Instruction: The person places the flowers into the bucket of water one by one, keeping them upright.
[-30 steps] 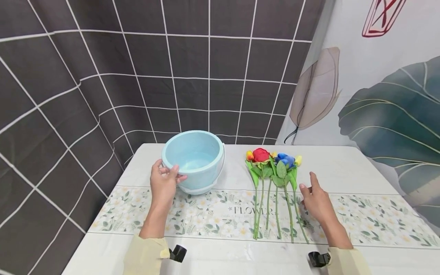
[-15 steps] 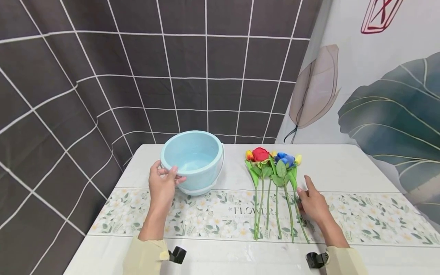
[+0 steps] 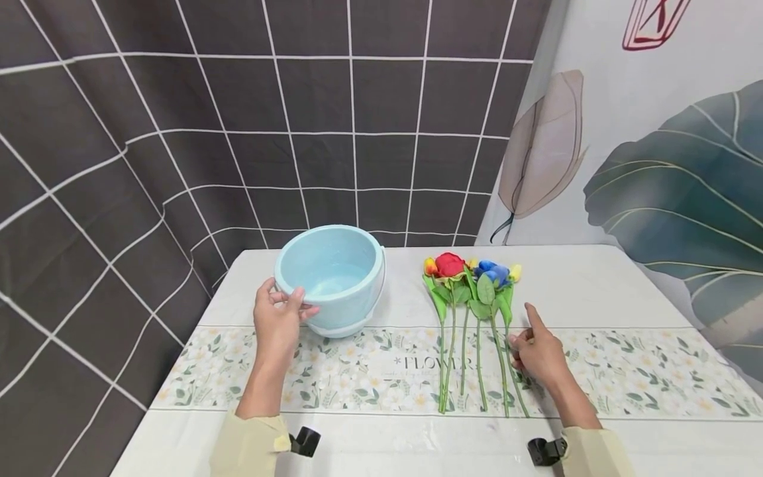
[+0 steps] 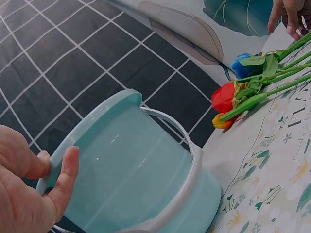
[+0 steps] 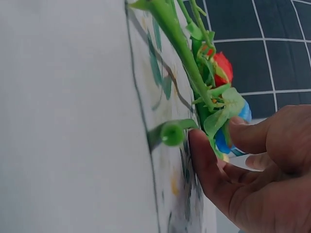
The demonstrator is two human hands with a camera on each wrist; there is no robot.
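Observation:
My left hand (image 3: 277,324) grips the near-left rim of a light blue plastic bucket (image 3: 346,311), tilted on the table in the head view. Its white handle (image 4: 187,191) hangs along the side in the left wrist view. To the right lie several artificial flowers, side by side with stems toward me: a red rose (image 3: 449,265), a blue rose (image 3: 493,273), and tulips, including a yellow tulip (image 3: 515,272) at the right end. My right hand (image 3: 539,348) is at that tulip's stem, index finger straight and thumb tip over it. A fingertip meets the stem in the right wrist view.
The white table (image 3: 381,440) carries a floral band with the word FLOWER. A dark tiled-pattern curtain (image 3: 322,159) stands behind and to the left. A pale curtain with leaf prints (image 3: 656,199) hangs at the right.
My right hand has moved left to the yellow tulip's stem, and that stem's lower end has shifted slightly left. My left hand stays on the bucket's rim.

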